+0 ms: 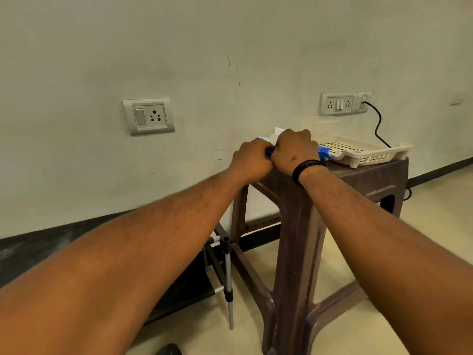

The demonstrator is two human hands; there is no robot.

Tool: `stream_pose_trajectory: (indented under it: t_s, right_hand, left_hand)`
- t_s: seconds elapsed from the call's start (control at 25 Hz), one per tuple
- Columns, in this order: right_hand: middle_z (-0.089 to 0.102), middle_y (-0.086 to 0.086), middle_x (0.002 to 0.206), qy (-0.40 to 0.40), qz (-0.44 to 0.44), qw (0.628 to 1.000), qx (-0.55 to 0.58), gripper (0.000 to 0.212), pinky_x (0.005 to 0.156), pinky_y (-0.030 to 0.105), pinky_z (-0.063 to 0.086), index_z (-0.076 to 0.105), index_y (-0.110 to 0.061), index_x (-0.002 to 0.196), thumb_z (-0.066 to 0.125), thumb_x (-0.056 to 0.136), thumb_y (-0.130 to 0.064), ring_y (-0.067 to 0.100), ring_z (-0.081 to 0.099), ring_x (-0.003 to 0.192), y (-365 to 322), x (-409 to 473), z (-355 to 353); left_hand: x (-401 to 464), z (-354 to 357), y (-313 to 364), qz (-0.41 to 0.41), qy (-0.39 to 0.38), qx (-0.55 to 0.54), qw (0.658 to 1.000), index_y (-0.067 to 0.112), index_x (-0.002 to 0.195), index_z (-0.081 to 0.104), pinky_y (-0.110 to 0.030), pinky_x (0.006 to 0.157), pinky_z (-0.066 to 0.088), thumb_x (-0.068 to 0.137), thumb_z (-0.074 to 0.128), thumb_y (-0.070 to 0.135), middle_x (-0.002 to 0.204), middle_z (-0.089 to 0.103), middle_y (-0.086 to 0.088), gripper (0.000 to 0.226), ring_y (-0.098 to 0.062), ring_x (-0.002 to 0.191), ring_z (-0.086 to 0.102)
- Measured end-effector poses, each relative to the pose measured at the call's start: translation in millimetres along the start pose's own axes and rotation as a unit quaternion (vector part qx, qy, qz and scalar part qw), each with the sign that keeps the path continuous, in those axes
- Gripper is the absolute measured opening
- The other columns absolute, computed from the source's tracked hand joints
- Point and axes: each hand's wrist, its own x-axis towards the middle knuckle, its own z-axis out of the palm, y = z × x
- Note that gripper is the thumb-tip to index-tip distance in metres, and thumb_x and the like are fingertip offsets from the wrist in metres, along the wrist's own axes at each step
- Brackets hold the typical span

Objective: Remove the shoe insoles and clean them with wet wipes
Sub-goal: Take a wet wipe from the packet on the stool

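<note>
Here, both forearms reach forward to the near corner of a brown plastic stool (297, 226) that stands against the wall. The left hand (252, 160) and right hand (294, 152) sit knuckle to knuckle on the stool top, fingers curled down over a blue-and-white pack (323, 151), apparently the wet wipes; only slivers of blue show between the hands and beside the right wrist, with a white edge above the knuckles. Each hand appears clamped on this pack, though the fingertips are hidden. A black band (305, 169) circles the right wrist. Just beside the hands, a white perforated tray (358, 152) rests on the stool top. A black cable (378, 124) hangs from the wall socket (340, 103) behind it. A folded metal stand (225, 265) leans left of the stool. The insoles cannot be seen.
</note>
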Motion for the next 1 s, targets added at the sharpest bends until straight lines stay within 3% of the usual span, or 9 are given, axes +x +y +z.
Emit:
stream_pose_trajectory:
  t_s: [0.2, 0.32, 0.4, 0.56, 0.8, 0.92, 1.0]
  right_hand:
    - [0.068, 0.013, 0.105, 0.107, 0.000, 0.993, 0.046, 0.024, 0.086, 0.038, 0.045, 0.070, -0.007, 0.102, 0.051, 0.090, -0.017, 0.032, 0.053, 0.108, 0, 4, -9]
    - [0.070, 0.011, 0.106, 0.142, 0.006, 0.986, 0.084, 0.027, 0.088, 0.036, 0.047, 0.073, -0.008, 0.101, 0.050, 0.090, -0.015, 0.032, 0.056, 0.107, 0, 11, -11]
    - [0.071, 0.011, 0.105, 0.110, 0.029, 0.989, 0.097, 0.025, 0.090, 0.036, 0.049, 0.074, -0.009, 0.100, 0.054, 0.086, -0.016, 0.032, 0.057, 0.108, 6, 17, -10]
    - [0.070, 0.011, 0.108, -0.058, 0.040, 0.996, 0.054, 0.023, 0.093, 0.041, 0.050, 0.076, -0.020, 0.098, 0.059, 0.083, -0.024, 0.034, 0.058, 0.103, 19, 13, 0]
    - [0.069, 0.013, 0.112, -0.030, 0.030, 0.992, 0.119, 0.024, 0.094, 0.038, 0.051, 0.072, -0.009, 0.108, 0.060, 0.087, -0.010, 0.029, 0.062, 0.103, 20, 12, 3]
    - [0.069, 0.015, 0.109, -0.055, 0.034, 0.993, 0.100, 0.025, 0.092, 0.041, 0.053, 0.071, -0.006, 0.108, 0.059, 0.087, -0.011, 0.030, 0.063, 0.099, 24, 15, 8]
    - [0.068, 0.017, 0.109, -0.055, 0.039, 0.994, 0.091, 0.027, 0.092, 0.041, 0.053, 0.069, -0.002, 0.110, 0.060, 0.087, -0.011, 0.031, 0.062, 0.100, 25, 16, 13]
  left_hand:
    - [14, 2, -4, -0.018, 0.034, -0.041, 0.998, 0.020, 0.115, 0.074, -0.043, 0.090, 0.056, 0.088, 0.059, 0.013, 0.111, 0.074, -0.003, 0.032, -0.024, 0.099, 0.067]
    - [17, -4, -3, -0.033, 0.046, -0.052, 0.997, 0.018, 0.129, 0.068, -0.038, 0.100, 0.052, 0.093, 0.059, 0.011, 0.131, 0.067, -0.004, 0.038, -0.023, 0.116, 0.063]
    - [16, -8, -2, -0.039, 0.033, -0.059, 0.997, 0.017, 0.134, 0.064, -0.038, 0.106, 0.047, 0.094, 0.057, 0.006, 0.139, 0.062, -0.004, 0.042, -0.023, 0.126, 0.057]
    - [14, -13, -1, -0.032, -0.024, -0.044, 0.998, 0.013, 0.140, 0.058, -0.035, 0.110, 0.041, 0.094, 0.053, -0.002, 0.146, 0.055, -0.007, 0.048, -0.025, 0.133, 0.053]
    - [16, 0, 0, -0.012, -0.019, -0.036, 0.999, 0.012, 0.138, 0.060, -0.036, 0.108, 0.044, 0.092, 0.058, -0.001, 0.143, 0.057, -0.010, 0.048, -0.028, 0.128, 0.056]
    - [21, 0, 1, -0.010, 0.004, -0.016, 1.000, 0.011, 0.130, 0.067, -0.033, 0.103, 0.048, 0.093, 0.059, -0.001, 0.135, 0.063, -0.011, 0.039, -0.027, 0.119, 0.061]
    - [24, 2, 1, -0.010, -0.019, -0.011, 1.000, 0.011, 0.134, 0.063, -0.034, 0.106, 0.045, 0.095, 0.058, 0.001, 0.140, 0.060, -0.010, 0.041, -0.027, 0.123, 0.058]
